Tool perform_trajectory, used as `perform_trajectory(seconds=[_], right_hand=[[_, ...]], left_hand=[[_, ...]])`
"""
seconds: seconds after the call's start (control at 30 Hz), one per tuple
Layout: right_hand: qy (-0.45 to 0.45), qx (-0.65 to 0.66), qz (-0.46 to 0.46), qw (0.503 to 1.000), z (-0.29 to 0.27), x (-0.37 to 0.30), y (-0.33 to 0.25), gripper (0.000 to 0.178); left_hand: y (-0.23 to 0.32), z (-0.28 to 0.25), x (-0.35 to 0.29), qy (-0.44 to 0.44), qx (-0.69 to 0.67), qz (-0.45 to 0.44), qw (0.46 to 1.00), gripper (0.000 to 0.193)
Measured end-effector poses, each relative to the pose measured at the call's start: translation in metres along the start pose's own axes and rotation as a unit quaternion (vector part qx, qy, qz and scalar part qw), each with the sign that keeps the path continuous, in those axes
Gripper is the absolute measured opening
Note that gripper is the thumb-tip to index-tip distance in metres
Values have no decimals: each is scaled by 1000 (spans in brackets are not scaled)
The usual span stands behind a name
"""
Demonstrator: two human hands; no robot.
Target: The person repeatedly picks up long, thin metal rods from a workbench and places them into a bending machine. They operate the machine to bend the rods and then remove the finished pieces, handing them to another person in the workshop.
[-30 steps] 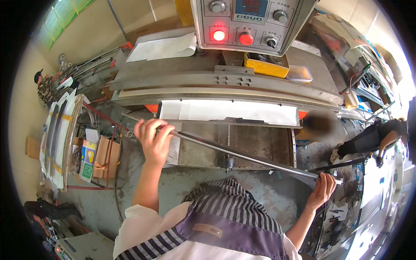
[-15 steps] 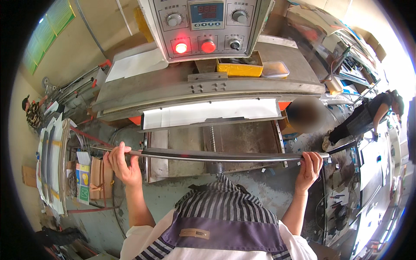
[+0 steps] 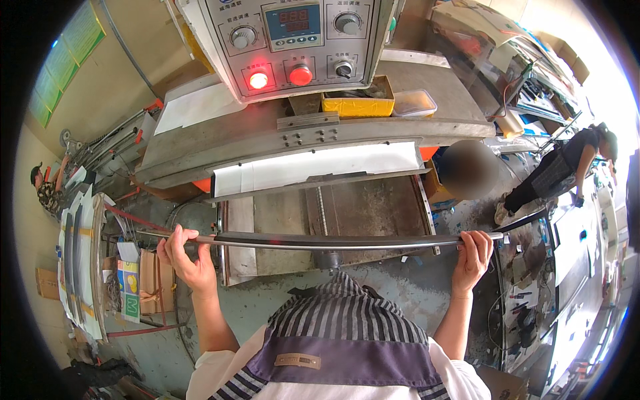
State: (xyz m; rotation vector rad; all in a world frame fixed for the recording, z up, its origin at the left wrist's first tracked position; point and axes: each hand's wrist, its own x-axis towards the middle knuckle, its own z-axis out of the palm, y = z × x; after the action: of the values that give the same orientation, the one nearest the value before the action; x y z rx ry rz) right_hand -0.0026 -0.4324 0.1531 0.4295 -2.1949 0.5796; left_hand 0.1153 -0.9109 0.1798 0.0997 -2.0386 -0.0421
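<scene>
A long, thin metal strip (image 3: 347,243), dark on top with a shiny lower edge, spans crosswise in front of my body. Around its left end my left hand (image 3: 189,261) is closed, thumb below and fingers above. Near the strip's right end my right hand (image 3: 473,260) grips it, fingers wrapped over the top. The strip is held up in the air, with a slight bow. Behind and below it is a metal machine frame (image 3: 432,212) with a threaded rod (image 3: 322,212) down its middle. A white-covered bar (image 3: 320,167) runs across the machine beyond the strip.
A control box (image 3: 303,57) with knobs, a lit red lamp and a display hangs ahead. On the machine bed (image 3: 437,87) are a yellow box (image 3: 360,105) and a plastic tub (image 3: 415,104). A rack (image 3: 100,267) stands left; people work far left and right, beside a cluttered bench (image 3: 567,293).
The strip stays in both hands and now lies a little more level, its right end slightly higher. The control box and machine have shifted left in view.
</scene>
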Motion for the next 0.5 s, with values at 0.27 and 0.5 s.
perform_trajectory(seconds=[0.27, 0.5], right_hand=[[-7, 10, 4, 1000, 3, 3, 2, 23], [-9, 14, -4, 1000, 4, 2, 6, 24]], left_hand=[[2, 2, 0, 2, 1, -6, 1000, 60], [-2, 1, -8, 0, -9, -14, 1000, 56]])
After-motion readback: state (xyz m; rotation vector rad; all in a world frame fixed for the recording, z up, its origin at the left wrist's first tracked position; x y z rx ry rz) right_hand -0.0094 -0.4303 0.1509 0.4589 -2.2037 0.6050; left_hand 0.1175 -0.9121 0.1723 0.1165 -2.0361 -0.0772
